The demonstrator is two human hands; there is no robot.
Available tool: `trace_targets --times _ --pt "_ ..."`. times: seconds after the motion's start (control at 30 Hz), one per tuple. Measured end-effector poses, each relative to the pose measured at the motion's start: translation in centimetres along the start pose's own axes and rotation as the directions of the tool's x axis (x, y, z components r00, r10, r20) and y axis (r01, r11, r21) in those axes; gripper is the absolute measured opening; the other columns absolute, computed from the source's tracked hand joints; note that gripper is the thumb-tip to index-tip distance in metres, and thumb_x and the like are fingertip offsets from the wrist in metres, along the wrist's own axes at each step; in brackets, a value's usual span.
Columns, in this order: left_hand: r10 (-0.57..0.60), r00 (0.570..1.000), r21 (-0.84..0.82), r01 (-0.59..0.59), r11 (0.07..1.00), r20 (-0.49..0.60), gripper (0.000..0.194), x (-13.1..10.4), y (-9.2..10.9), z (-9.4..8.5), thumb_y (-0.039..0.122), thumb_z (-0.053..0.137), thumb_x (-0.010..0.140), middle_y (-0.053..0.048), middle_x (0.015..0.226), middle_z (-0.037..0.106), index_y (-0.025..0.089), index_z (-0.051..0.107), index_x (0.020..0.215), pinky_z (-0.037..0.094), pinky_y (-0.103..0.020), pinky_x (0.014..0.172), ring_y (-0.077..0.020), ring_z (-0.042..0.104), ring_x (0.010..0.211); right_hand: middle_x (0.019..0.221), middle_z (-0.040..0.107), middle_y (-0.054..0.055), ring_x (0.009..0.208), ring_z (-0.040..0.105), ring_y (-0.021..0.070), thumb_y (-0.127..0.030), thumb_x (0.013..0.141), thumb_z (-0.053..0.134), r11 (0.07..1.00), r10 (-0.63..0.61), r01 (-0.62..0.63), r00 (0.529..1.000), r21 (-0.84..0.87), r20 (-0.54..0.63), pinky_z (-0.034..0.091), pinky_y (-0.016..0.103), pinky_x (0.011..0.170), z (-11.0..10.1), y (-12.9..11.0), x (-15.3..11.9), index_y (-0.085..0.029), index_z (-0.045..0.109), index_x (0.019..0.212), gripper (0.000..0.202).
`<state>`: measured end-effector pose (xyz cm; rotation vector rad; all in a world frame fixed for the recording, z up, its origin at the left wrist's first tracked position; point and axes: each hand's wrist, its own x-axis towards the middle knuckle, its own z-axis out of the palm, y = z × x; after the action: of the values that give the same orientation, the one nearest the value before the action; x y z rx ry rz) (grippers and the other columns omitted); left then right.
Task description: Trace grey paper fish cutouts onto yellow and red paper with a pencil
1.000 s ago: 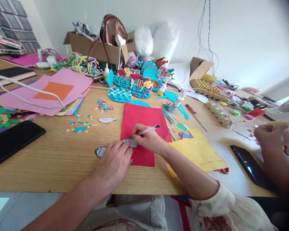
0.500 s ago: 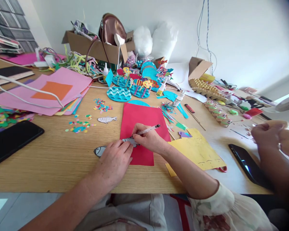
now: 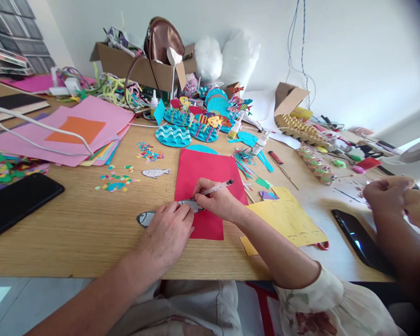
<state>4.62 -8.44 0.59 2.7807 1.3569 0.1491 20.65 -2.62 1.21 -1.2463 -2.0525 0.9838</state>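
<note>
My left hand (image 3: 170, 231) lies flat with its fingers stretched over a grey-and-white paper fish cutout (image 3: 192, 204), pressing it onto a sheet of red paper (image 3: 210, 168). A fish head (image 3: 146, 218) of the same look sticks out left of that hand, on the bare wood; whether both belong to one piece is hidden. In my right hand (image 3: 217, 200), closed in a writing grip, is a slim white pen (image 3: 217, 187) with a dark end. Its tip is hidden by the fingers, close to the cutout. A smaller paper fish (image 3: 156, 173) lies farther back to the left.
Yellow paper (image 3: 287, 219) lies under my right forearm. Paper dots (image 3: 117, 182) are scattered left, beside pink sheets (image 3: 56, 135) and a black phone (image 3: 21, 203). Blue fish crafts (image 3: 173, 135) and glue bottles (image 3: 260, 143) stand behind. At right are another person's hand (image 3: 388, 196) and a phone (image 3: 359, 240).
My right hand and the pen have shifted very slightly to the right. My left hand stays pressed on the fish cutout.
</note>
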Motion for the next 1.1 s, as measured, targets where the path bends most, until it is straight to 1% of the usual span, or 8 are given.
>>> trace_targets --times 0.13,0.23,0.43,0.63,0.83,1.0,1.1 --pt "0.008 1.0 -0.014 -0.008 1.0 -0.007 0.023 -0.12 -0.05 0.01 0.018 0.052 0.089 -0.01 0.109 0.063 0.011 0.061 0.109 0.047 -0.044 0.086 -0.0273 0.055 0.099 0.058 0.052 -0.004 0.054 0.046 0.0099 -0.008 0.069 0.047 1.0 0.012 -0.012 1.0 -0.005 0.0 0.034 0.02 0.049 -0.16 -0.07 -0.14 -0.019 0.048 0.068 0.012" --pt "0.008 1.0 -0.029 -0.009 1.0 -0.017 0.024 -0.23 -0.07 0.12 0.017 0.051 0.089 -0.01 0.114 0.061 0.011 0.06 0.11 0.048 -0.044 0.085 -0.0272 0.055 0.1 0.057 0.051 -0.005 0.053 0.045 0.0097 -0.008 0.069 0.046 1.0 0.01 -0.01 1.0 -0.022 -0.005 0.033 0.02 0.049 -0.16 0.0 -0.18 -0.019 0.048 0.067 0.012" --pt "0.026 0.999 -0.016 -0.027 1.0 -0.023 0.023 -0.15 -0.15 0.44 0.018 0.048 0.091 -0.009 0.118 0.061 0.013 0.06 0.11 0.048 -0.043 0.085 -0.0267 0.055 0.102 0.056 0.05 -0.005 0.052 0.044 0.0097 -0.008 0.068 0.046 0.998 -0.019 0.017 0.999 -0.064 -0.037 0.031 0.02 0.048 -0.1 0.15 -0.33 -0.02 0.047 0.066 0.012" --pt "0.018 0.999 -0.028 -0.019 0.999 -0.038 0.024 -0.1 -0.18 0.53 0.019 0.05 0.09 -0.009 0.118 0.061 0.011 0.06 0.111 0.047 -0.045 0.086 -0.0272 0.054 0.102 0.056 0.051 -0.004 0.052 0.044 0.0097 -0.008 0.068 0.046 0.997 -0.005 0.002 1.0 -0.081 -0.03 0.031 0.02 0.048 -0.29 0.04 -0.59 -0.02 0.047 0.066 0.012" --pt "0.017 0.998 -0.015 -0.018 1.0 -0.062 0.023 -0.19 -0.11 0.65 0.02 0.052 0.089 -0.009 0.116 0.062 0.012 0.061 0.109 0.048 -0.045 0.084 -0.0276 0.054 0.099 0.056 0.052 -0.004 0.052 0.045 0.0099 -0.01 0.068 0.046 0.999 0.013 -0.015 0.999 -0.051 -0.03 0.032 0.02 0.047 -0.35 0.15 -0.82 -0.02 0.047 0.067 0.01" --pt "0.025 0.998 -0.026 -0.026 0.999 -0.055 0.029 0.03 -0.18 0.6 0.021 0.053 0.089 -0.008 0.117 0.062 0.014 0.058 0.117 0.048 -0.044 0.084 -0.0273 0.054 0.102 0.056 0.052 -0.004 0.051 0.045 0.0099 -0.01 0.068 0.047 0.998 0.006 -0.01 0.998 -0.069 -0.056 0.032 0.02 0.047 -0.29 0.18 -0.83 -0.02 0.047 0.066 0.01" --pt "0.019 0.999 -0.019 -0.02 1.0 -0.043 0.029 0.08 -0.18 0.56 0.021 0.053 0.09 -0.008 0.118 0.062 0.014 0.058 0.118 0.047 -0.044 0.084 -0.0275 0.054 0.102 0.056 0.052 -0.005 0.05 0.045 0.0098 -0.01 0.068 0.047 0.997 0.01 -0.014 0.998 -0.071 -0.058 0.032 0.02 0.047 -0.3 0.16 -0.87 -0.02 0.047 0.066 0.011"
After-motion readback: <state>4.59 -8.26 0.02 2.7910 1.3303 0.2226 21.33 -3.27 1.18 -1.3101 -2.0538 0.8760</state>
